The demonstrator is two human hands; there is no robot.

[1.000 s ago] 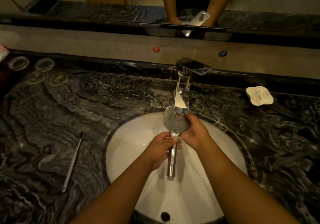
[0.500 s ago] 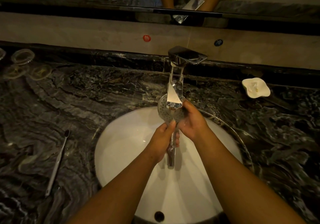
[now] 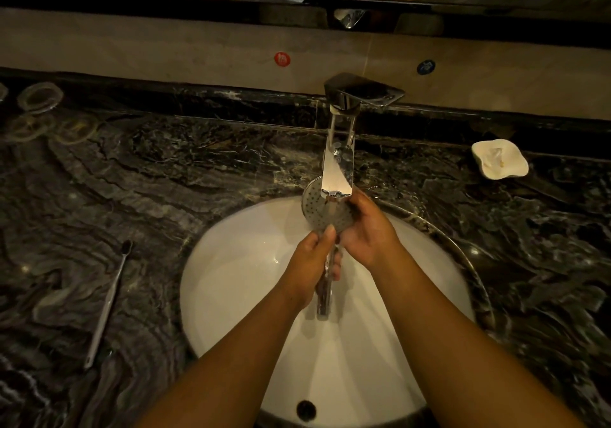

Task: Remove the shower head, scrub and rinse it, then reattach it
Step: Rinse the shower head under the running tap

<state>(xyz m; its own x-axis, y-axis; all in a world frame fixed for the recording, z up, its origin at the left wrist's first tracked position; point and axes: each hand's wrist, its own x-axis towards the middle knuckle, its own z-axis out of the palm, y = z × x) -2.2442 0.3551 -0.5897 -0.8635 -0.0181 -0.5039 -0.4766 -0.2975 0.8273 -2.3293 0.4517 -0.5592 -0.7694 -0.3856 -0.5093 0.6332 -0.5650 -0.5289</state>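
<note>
While the shower head (image 3: 314, 211) is sitting under the faucet (image 3: 337, 169) above the sink (image 3: 238, 262), the left hand (image 3: 309, 262) is gripping its handle and the right hand (image 3: 368, 232) is curling round its rim. Wet chrome is probably loosening both grips; slipping, it could strike the sink.

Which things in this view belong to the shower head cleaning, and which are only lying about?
In use: shower head, left hand, right hand, faucet, sink; toothbrush, possibly the scrubber.
Lying about: soap dish, clear round pieces.
</note>
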